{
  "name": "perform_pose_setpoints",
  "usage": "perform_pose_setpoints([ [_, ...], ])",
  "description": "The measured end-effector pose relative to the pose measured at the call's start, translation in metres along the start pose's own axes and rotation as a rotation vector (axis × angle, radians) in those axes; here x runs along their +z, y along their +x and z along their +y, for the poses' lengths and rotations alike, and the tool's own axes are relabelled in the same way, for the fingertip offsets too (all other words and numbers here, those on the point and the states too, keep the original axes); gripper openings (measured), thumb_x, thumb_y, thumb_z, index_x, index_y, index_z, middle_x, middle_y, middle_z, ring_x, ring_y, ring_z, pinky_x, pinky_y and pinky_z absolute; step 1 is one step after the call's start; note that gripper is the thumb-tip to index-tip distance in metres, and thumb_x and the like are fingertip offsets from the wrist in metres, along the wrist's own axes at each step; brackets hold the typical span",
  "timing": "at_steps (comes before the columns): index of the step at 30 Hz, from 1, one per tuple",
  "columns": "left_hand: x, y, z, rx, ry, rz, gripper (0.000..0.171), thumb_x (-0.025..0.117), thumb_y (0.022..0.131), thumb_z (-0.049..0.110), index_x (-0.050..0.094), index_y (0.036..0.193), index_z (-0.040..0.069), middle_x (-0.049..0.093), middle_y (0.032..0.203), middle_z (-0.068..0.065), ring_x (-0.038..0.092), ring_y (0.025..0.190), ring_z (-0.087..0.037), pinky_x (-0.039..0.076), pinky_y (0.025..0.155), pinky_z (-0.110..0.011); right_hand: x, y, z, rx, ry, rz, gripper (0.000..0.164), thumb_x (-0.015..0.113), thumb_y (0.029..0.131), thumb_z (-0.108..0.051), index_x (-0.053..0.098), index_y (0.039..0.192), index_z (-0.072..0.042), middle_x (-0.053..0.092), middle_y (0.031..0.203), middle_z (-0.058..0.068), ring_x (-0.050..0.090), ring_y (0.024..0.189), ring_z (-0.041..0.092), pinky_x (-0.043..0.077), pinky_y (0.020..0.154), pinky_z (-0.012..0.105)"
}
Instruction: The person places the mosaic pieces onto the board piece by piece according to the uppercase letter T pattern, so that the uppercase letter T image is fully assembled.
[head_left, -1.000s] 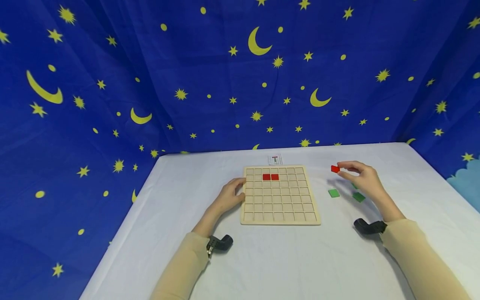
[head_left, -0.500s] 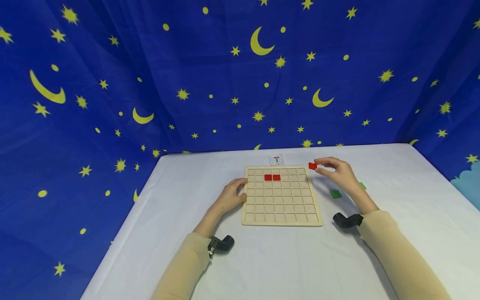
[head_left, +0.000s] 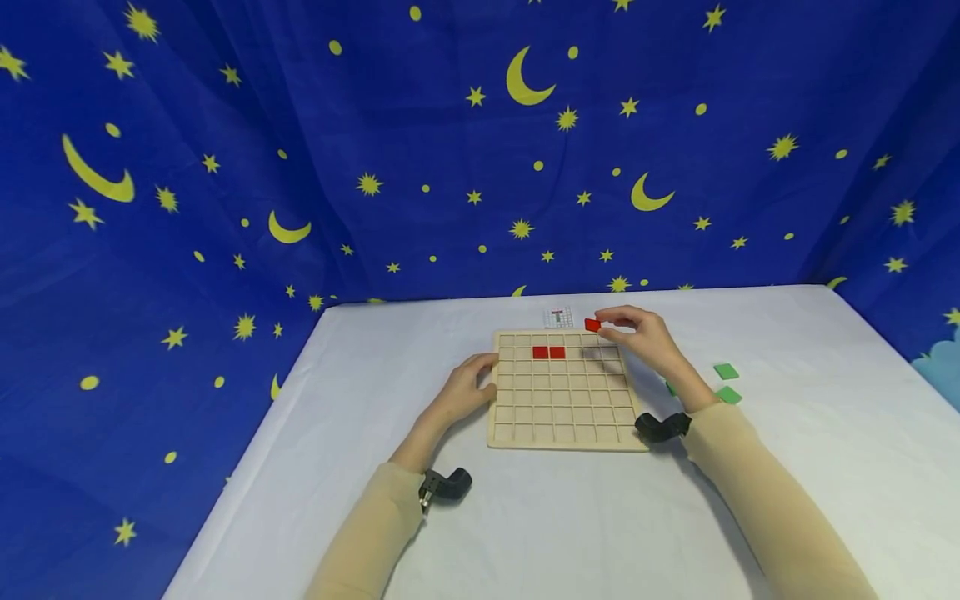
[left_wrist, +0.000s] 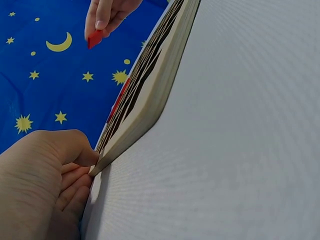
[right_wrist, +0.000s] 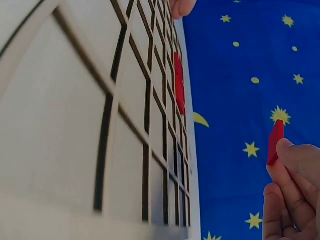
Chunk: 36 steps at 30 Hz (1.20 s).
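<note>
Pinching the red tile point(head_left: 592, 325) above the board point(head_left: 543, 415), toward one o'clock, the right hand point(head_left: 643, 337) could drop it askew if its fingers point(head_left: 618, 312) slip, while the left hand point(head_left: 461, 393) grips the board's edge at nine o'clock.

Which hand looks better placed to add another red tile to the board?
Probably the right hand: it pinches a red tile, held up near the wooden grid board, while the left hand grips the board's edge.
</note>
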<state>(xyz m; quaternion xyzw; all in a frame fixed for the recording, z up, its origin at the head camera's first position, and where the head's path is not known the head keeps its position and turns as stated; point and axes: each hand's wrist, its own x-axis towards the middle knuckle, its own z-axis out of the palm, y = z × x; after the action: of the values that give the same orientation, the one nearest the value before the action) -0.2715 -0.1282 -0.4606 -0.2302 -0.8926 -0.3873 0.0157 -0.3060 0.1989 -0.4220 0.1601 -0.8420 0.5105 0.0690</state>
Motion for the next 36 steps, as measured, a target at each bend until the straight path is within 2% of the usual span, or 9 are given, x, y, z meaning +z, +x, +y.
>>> perform_pose_setpoints([
  [3, 0.0, 0.001, -0.001, 0.0, -0.002, -0.006, 0.055, 0.06, 0.082, 0.005, 0.047, 0.134, -0.003, 0.05, 0.133, -0.017, 0.046, 0.123, -0.027, 0.034, 0.106, -0.036, 0.004, 0.003, -0.003, 0.005, 0.011, -0.011, 0.035, 0.069, 0.086, -0.017, 0.064, 0.118, -0.002, 0.061, 0.12, 0.015, 0.054, 0.113, 0.032, 0.042, 0.097, 0.047],
  [7, 0.0, 0.001, -0.001, 0.003, 0.003, -0.005, 0.055, 0.06, 0.081, 0.005, 0.047, 0.134, -0.004, 0.05, 0.132, -0.017, 0.046, 0.123, -0.027, 0.035, 0.106, -0.036, 0.007, -0.001, -0.026, 0.004, 0.028, -0.024, 0.033, 0.068, 0.086, -0.008, 0.063, 0.117, 0.004, 0.06, 0.119, 0.021, 0.054, 0.112, 0.038, 0.042, 0.096, 0.051],
  [9, 0.0, 0.001, -0.002, 0.005, 0.01, -0.003, 0.054, 0.06, 0.081, 0.005, 0.047, 0.134, -0.004, 0.05, 0.132, -0.017, 0.046, 0.123, -0.027, 0.034, 0.106, -0.035, 0.008, 0.0, -0.027, 0.011, 0.032, -0.027, 0.033, 0.067, 0.086, -0.006, 0.062, 0.117, 0.005, 0.06, 0.119, 0.023, 0.053, 0.112, 0.039, 0.042, 0.096, 0.052],
  [15, 0.0, 0.001, -0.002, 0.014, 0.007, 0.0, 0.055, 0.06, 0.081, 0.005, 0.047, 0.134, -0.004, 0.05, 0.132, -0.017, 0.047, 0.121, -0.027, 0.036, 0.105, -0.036, 0.013, 0.008, -0.001, 0.031, 0.026, -0.039, 0.037, 0.069, 0.086, -0.015, 0.062, 0.12, 0.0, 0.06, 0.121, 0.018, 0.053, 0.114, 0.035, 0.043, 0.096, 0.049],
  [24, 0.0, 0.001, -0.003, 0.01, 0.008, -0.004, 0.054, 0.06, 0.081, 0.005, 0.047, 0.134, -0.003, 0.05, 0.132, -0.017, 0.047, 0.122, -0.027, 0.035, 0.105, -0.037, 0.023, 0.007, 0.01, 0.013, -0.016, -0.099, 0.034, 0.067, 0.087, -0.017, 0.064, 0.116, -0.001, 0.062, 0.119, 0.014, 0.056, 0.11, 0.032, 0.046, 0.093, 0.044],
  [31, 0.0, 0.001, -0.001, 0.005, 0.008, -0.007, 0.055, 0.06, 0.081, 0.005, 0.047, 0.134, -0.004, 0.05, 0.133, -0.017, 0.045, 0.124, -0.028, 0.034, 0.106, -0.036, 0.03, 0.006, 0.022, 0.076, -0.033, -0.153, 0.033, 0.068, 0.087, -0.017, 0.065, 0.117, -0.003, 0.063, 0.116, 0.015, 0.06, 0.105, 0.03, 0.049, 0.09, 0.044],
  [36, -0.002, 0.0, 0.0, 0.007, 0.0, -0.006, 0.055, 0.059, 0.082, 0.005, 0.047, 0.134, -0.004, 0.049, 0.133, -0.018, 0.044, 0.125, -0.029, 0.033, 0.107, -0.037, 0.032, 0.005, 0.026, 0.079, -0.065, -0.156, 0.034, 0.068, 0.087, -0.017, 0.064, 0.117, -0.003, 0.064, 0.114, 0.014, 0.061, 0.103, 0.028, 0.049, 0.088, 0.043],
])
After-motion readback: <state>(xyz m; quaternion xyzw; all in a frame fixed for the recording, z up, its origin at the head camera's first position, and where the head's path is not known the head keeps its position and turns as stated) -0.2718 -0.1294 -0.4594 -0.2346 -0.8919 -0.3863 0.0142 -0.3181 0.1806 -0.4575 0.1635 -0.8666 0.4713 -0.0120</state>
